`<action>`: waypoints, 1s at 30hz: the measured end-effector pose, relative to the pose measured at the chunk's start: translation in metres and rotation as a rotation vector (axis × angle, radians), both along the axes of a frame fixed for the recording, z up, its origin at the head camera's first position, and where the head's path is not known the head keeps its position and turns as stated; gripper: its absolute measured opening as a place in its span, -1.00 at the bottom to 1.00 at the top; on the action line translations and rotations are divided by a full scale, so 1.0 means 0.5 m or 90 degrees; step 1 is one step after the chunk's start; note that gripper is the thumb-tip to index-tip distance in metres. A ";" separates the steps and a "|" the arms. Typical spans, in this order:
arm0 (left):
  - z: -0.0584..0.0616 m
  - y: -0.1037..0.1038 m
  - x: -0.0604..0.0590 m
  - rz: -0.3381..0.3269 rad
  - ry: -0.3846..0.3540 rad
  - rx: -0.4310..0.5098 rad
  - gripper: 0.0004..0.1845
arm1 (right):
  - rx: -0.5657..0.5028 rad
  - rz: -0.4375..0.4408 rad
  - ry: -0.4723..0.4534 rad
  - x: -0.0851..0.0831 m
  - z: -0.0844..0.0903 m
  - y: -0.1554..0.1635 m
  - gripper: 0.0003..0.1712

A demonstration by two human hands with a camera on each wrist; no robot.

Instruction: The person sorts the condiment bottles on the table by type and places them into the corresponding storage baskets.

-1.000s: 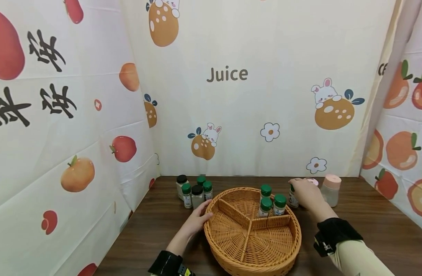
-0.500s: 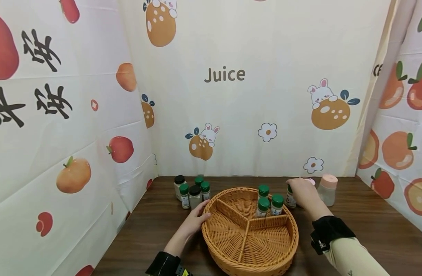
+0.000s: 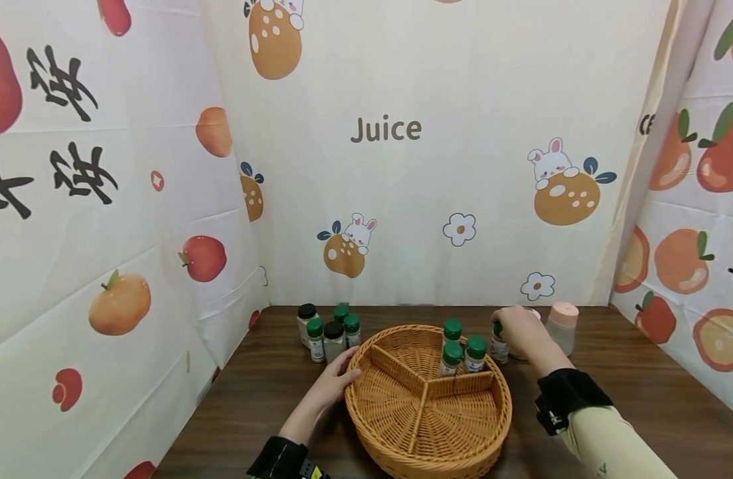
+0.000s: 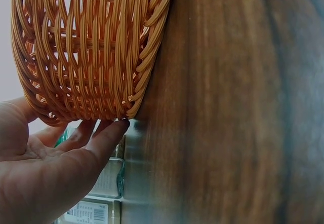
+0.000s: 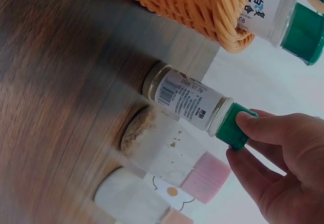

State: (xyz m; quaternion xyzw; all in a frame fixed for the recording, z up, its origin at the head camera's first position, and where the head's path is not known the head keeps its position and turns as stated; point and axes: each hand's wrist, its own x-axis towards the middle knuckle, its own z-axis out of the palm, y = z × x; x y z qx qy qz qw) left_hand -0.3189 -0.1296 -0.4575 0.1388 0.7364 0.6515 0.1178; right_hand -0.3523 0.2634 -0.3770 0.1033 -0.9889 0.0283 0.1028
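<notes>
Ideally the right hand point(image 5: 273, 168), pinching the green-capped jar point(image 5: 195, 105) by its cap near the desk's far edge, lifts it straight up while the left hand point(image 3: 332, 384), fingers straight, steadies the basket point(image 3: 426, 426).

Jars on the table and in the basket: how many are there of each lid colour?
Green-lid jars: 7
Black-lid jars: 2
Pink-lid jars: 2
Total: 11

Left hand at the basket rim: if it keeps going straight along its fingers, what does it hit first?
Probably the black-capped jar just beyond the left hand, which already touches the basket; depth from the head view is uncertain.
</notes>
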 end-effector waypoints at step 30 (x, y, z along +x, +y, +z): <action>-0.002 -0.001 -0.001 -0.016 -0.029 0.040 -0.38 | -0.053 0.010 -0.070 0.018 0.029 0.003 -0.66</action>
